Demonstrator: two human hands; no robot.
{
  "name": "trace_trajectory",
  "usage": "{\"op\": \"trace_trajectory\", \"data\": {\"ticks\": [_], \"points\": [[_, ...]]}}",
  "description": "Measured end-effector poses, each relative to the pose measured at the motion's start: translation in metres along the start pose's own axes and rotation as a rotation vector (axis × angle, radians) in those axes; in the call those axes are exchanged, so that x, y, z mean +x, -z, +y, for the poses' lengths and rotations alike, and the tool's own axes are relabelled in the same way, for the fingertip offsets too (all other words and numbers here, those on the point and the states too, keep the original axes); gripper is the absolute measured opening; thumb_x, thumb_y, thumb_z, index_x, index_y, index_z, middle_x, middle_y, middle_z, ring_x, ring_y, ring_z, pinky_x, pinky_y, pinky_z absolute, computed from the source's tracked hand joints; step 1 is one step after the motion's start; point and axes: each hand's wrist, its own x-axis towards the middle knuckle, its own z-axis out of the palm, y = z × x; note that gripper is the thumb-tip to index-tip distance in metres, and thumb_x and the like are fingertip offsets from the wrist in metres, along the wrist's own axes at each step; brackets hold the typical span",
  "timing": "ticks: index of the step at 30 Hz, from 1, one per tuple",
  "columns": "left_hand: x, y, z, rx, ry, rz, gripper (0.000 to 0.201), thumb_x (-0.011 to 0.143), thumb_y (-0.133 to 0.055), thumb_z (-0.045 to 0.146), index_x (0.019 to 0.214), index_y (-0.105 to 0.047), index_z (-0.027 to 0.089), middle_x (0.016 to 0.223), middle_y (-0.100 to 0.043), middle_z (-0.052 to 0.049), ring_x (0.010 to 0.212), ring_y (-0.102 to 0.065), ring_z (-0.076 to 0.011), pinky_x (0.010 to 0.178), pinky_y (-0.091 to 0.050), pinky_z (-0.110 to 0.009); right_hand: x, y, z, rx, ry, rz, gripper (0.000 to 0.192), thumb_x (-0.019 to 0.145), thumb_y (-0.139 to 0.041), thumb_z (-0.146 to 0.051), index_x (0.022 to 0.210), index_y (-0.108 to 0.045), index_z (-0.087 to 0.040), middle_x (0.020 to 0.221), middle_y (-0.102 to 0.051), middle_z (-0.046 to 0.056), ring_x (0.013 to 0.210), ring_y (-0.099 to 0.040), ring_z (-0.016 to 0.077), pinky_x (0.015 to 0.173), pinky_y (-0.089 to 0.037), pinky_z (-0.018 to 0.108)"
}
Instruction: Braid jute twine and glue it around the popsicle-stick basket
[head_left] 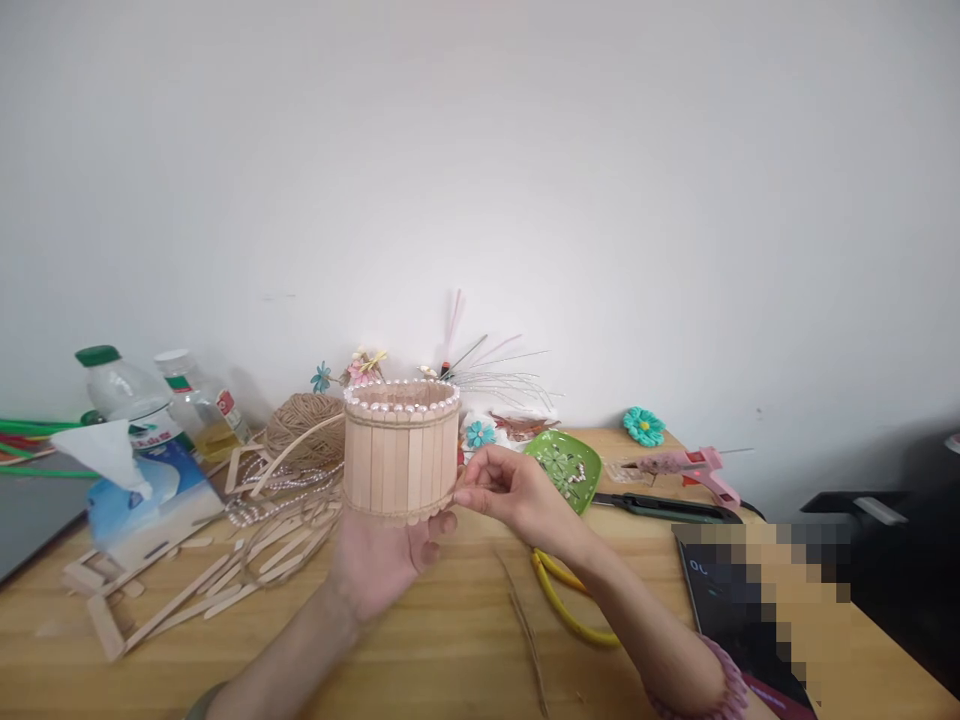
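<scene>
A round basket of upright wooden sticks (400, 455), with a row of pearl beads along its rim, stands above the table. My left hand (382, 560) holds it up from below, palm under its base. On the basket's right side my right hand (504, 490) pinches at the lower edge with thumb and fingers. A thin curved wooden strip (289, 457) runs from the basket's left side down toward the table.
On the wooden table (450, 650): loose craft sticks (202, 590), a bead string (281, 490), a twine ball (300, 420), a tissue pack (142, 495), two bottles (124, 390), a green dish (566, 465), a pink glue gun (690, 468), yellow-handled pliers (562, 600), a dark tablet (731, 610).
</scene>
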Motion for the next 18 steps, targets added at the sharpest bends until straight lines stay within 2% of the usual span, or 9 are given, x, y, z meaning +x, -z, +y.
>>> {"op": "trace_trajectory", "data": {"ticks": [2,5,9,11,13,15,18], "points": [[0.0,0.004,0.0,0.0,0.011,-0.023,0.041,0.083,-0.044,0.029,0.121,-0.053,0.019,0.1,-0.067,-0.015,0.076,-0.061,-0.026,0.051,-0.051,-0.027,-0.001,0.001,0.0,-0.014,0.006,-0.001,0.033,0.065,-0.072,-0.042,0.074,-0.053,-0.017,0.061,-0.05,-0.004,0.055,-0.042,0.0088,0.051,-0.031,0.022],[0.0,0.006,0.001,-0.004,0.037,-0.077,0.043,0.082,-0.045,0.029,0.123,-0.051,0.019,0.103,-0.067,-0.016,0.078,-0.062,-0.0254,0.053,-0.052,-0.025,-0.001,0.004,0.0,-0.063,0.019,0.016,0.035,0.064,-0.074,-0.04,0.08,-0.052,-0.018,0.057,-0.044,-0.007,0.054,-0.039,0.0083,0.05,-0.028,0.021],[0.0,0.007,0.003,0.036,0.098,-0.17,0.042,0.082,-0.047,0.035,0.117,-0.057,0.015,0.111,-0.064,-0.017,0.082,-0.062,-0.0269,0.054,-0.054,-0.028,-0.001,0.01,-0.009,-0.14,-0.024,-0.073,0.056,0.062,-0.076,-0.039,0.107,-0.05,-0.018,0.054,-0.04,-0.01,0.051,-0.036,0.0084,0.047,-0.025,0.02],[0.0,0.008,0.004,0.087,0.125,-0.201,0.044,0.083,-0.045,0.039,0.114,-0.059,0.012,0.112,-0.063,-0.018,0.084,-0.062,-0.0287,0.053,-0.054,-0.03,-0.002,0.013,-0.015,-0.184,-0.031,-0.149,0.051,0.061,-0.076,-0.039,0.102,-0.054,-0.018,0.053,-0.039,-0.01,0.05,-0.033,0.0081,0.046,-0.023,0.02],[-0.001,0.007,0.004,0.135,0.144,-0.214,0.046,0.084,-0.042,0.041,0.112,-0.06,0.009,0.11,-0.063,-0.019,0.085,-0.062,-0.0295,0.051,-0.054,-0.03,-0.002,0.016,-0.019,-0.225,-0.02,-0.191,0.037,0.06,-0.076,-0.04,0.084,-0.058,-0.017,0.053,-0.036,-0.009,0.049,-0.03,0.0076,0.045,-0.02,0.021],[-0.003,0.004,0.003,0.169,0.168,-0.212,0.047,0.087,-0.035,0.041,0.112,-0.059,0.01,0.106,-0.064,-0.018,0.085,-0.062,-0.0288,0.049,-0.054,-0.029,-0.003,0.018,-0.02,-0.252,-0.024,-0.206,0.032,0.06,-0.076,-0.041,0.073,-0.058,-0.017,0.053,-0.031,-0.008,0.05,-0.026,0.0076,0.044,-0.017,0.022],[-0.004,-0.001,0.003,0.177,0.225,-0.221,0.051,0.089,-0.027,0.042,0.113,-0.058,0.01,0.097,-0.066,-0.017,0.083,-0.061,-0.0264,0.048,-0.053,-0.028,-0.002,0.021,-0.018,-0.246,-0.054,-0.202,0.033,0.06,-0.076,-0.042,0.074,-0.059,-0.016,0.053,-0.027,-0.008,0.051,-0.022,0.0078,0.044,-0.013,0.022]]}}
